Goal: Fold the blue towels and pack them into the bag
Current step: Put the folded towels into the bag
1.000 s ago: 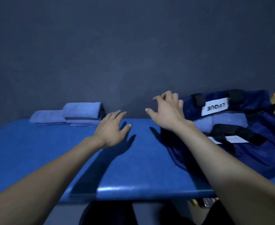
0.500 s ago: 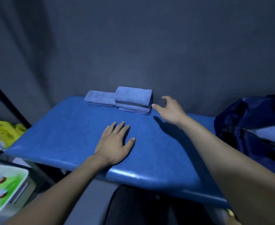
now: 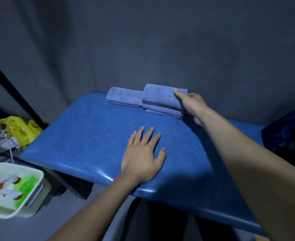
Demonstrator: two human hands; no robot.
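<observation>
Dark grey curtain hangs behind a padded blue desk (image 3: 84, 136), where folded blue towels sit at the far edge: a stack (image 3: 160, 101) with a single towel (image 3: 124, 95) just beside it on the left. The right hand (image 3: 192, 105) grips the stack's right end, thumb on top, while the left hand (image 3: 143, 157) lies flat on the desk, fingers (image 3: 148, 134) spread and empty. A dark blue bag (image 3: 289, 136) sits at the right edge.
</observation>
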